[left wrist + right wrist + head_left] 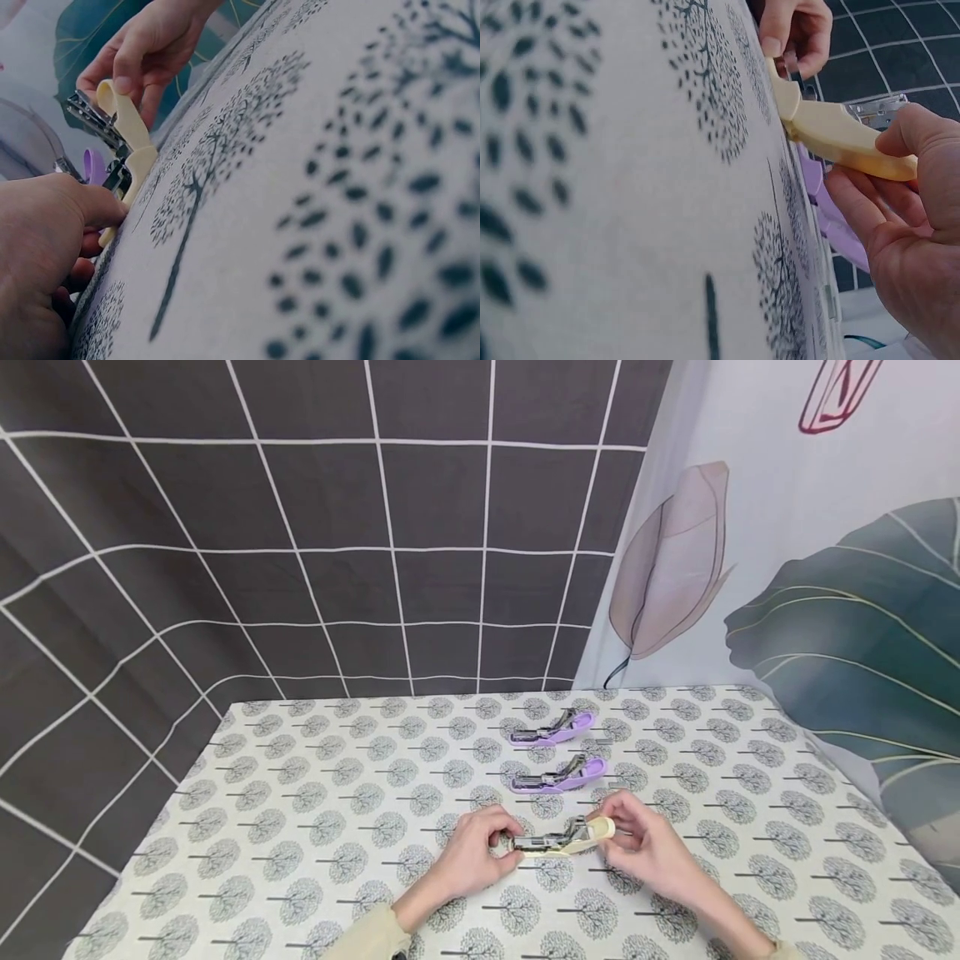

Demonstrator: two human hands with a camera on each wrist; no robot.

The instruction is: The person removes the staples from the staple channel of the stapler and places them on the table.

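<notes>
A cream plastic stapler point(555, 843) with an exposed metal mechanism lies sideways low over the patterned cloth. My left hand point(477, 852) pinches its left end between thumb and fingers; in the left wrist view the thumb covers that end. My right hand point(645, 847) holds the wide rounded right end, the thumb on one side and the fingers on the other. In the right wrist view the cream body point(832, 135) rises from the cloth toward the right fingers. Behind it lie two purple staplers, a nearer one point(558, 778) and a farther one point(551, 731).
The tree-print cloth point(300, 852) covers the table. Small grey strips lie by the purple staplers, one of them point(603, 742) near the farther stapler. Behind the table hang a dark gridded curtain point(322, 502) and a pale leaf-patterned one point(757, 527).
</notes>
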